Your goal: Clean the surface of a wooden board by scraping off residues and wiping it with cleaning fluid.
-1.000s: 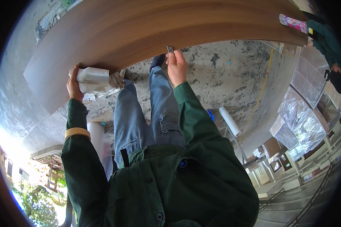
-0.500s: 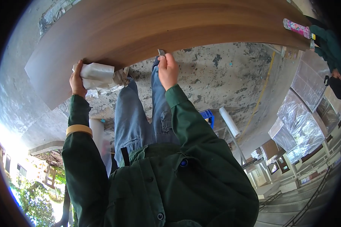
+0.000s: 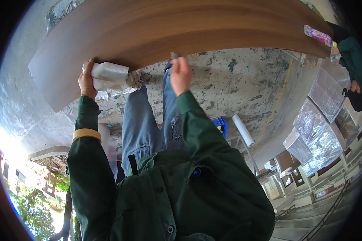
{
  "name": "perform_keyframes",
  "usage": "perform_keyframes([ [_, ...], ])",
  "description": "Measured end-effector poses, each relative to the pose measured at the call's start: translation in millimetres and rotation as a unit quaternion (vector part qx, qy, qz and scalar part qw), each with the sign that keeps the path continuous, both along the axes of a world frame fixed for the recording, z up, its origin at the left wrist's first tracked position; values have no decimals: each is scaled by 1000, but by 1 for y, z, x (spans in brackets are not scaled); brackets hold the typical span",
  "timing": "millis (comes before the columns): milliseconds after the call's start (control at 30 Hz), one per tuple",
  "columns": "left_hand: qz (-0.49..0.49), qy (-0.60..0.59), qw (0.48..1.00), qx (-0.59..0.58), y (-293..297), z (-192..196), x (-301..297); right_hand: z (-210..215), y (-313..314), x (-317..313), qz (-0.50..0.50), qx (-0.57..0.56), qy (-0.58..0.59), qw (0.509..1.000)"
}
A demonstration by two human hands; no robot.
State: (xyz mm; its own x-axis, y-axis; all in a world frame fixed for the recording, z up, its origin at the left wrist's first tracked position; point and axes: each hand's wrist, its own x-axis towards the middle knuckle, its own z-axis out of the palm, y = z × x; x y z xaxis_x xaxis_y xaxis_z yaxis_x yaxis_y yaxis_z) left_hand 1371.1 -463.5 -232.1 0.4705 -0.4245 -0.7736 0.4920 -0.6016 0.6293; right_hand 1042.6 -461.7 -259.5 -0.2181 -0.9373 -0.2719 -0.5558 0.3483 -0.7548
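Note:
A long brown wood-grain panel (image 3: 161,28) stretches across the top of the view. At its near edge on the left, my left hand (image 3: 87,82) is closed round a crumpled white cloth or paper wad (image 3: 110,74); I cannot tell which. The wad rests against the panel's edge. To the right of it my right hand (image 3: 180,76), somewhat blurred, pinches a small flat grey piece (image 3: 174,55) at the panel's near edge. What kind of piece it is does not show, and the fingers cover part of it.
A co-worker's dark green sleeve (image 3: 351,52) is at the far right end of the panel, with a pink bottle (image 3: 317,35) beside it. Film-wrapped boxes (image 3: 321,136) stand at the right. A white film roll (image 3: 243,130) and a blue crate (image 3: 220,125) are behind my right arm.
My left hand and the white wad have shifted slightly right and up. My right hand stays near the same edge, now blurred by motion. The co-worker's hand has moved near the bottle.

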Motion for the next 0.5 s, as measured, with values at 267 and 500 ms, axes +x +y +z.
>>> perform_keyframes([
  [267, 5, -10, 1000, 15, 0, 4, -3, 12, -29, -50, -123, 116, -168, 971],
  [500, 6, -13, 1000, 8, -3, 2, -7, 2, 4, 15, -3, -33, -13, 999],
])
